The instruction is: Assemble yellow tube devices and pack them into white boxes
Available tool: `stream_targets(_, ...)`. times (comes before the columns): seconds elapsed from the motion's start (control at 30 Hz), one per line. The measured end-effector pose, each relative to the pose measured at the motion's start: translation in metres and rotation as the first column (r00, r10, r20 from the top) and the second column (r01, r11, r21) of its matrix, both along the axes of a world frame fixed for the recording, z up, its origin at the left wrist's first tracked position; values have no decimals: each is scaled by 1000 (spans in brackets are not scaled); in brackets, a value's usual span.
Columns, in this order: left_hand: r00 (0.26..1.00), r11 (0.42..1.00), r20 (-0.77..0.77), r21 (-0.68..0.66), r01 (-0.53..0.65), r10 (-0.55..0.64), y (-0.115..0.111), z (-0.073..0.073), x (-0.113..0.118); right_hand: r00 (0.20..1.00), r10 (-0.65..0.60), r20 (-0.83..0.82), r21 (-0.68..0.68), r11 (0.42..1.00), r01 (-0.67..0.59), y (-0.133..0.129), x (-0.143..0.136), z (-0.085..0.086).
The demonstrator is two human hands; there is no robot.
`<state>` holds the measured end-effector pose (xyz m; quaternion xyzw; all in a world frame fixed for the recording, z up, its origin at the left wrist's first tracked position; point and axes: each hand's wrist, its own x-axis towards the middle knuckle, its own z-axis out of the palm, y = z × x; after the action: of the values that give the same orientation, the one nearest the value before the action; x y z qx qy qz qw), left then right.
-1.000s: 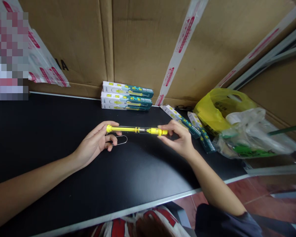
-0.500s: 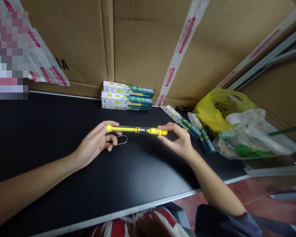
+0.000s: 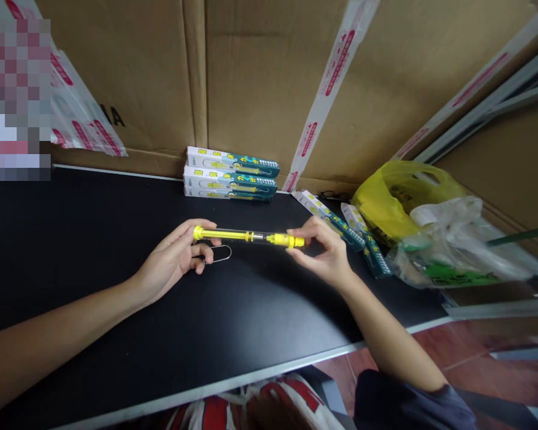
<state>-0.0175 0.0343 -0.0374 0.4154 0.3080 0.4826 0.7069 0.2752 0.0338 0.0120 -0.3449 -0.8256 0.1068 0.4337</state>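
A spring scale (image 3: pixel 233 235), a clear tube with yellow parts inside and yellow ends, is held level above the black table between both hands. My left hand (image 3: pixel 177 254) grips its left end, fingers partly curled beneath. A thin wire loop (image 3: pixel 224 253) sticks out beside those fingers; how it joins the scale is hidden. At the other end, my right hand (image 3: pixel 325 251) pinches the yellow cap (image 3: pixel 296 241) between thumb and forefinger.
Spring scale boxes (image 3: pixel 231 179) are stacked at the table's back edge against cardboard. Two more boxes (image 3: pixel 329 221) lie at the right, near a yellow plastic bag (image 3: pixel 385 197) and a clear bag (image 3: pixel 457 257). The black table (image 3: pixel 233 334) has a pale front edge.
The knuckles of my right hand have risen slightly at the yellow cap. My left hand and the tube stay in nearly the same place.
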Motion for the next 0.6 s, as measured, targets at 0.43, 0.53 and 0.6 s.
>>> stream_targets(0.43,1000,1000,-12,-10,-5,5,0,1,1,1000,28,-11,-47,998,-29,-1,-1,-2)
stream_targets(0.53,1000,1000,-14,-10,-3,3,0,1,1,999,26,-32,-94,995,-29,-2,0,-5)
stream_targets(0.6,1000,1000,-18,-10,1,-1,0,1,1,999,24,-41,-126,992,-29,-2,0,-7)
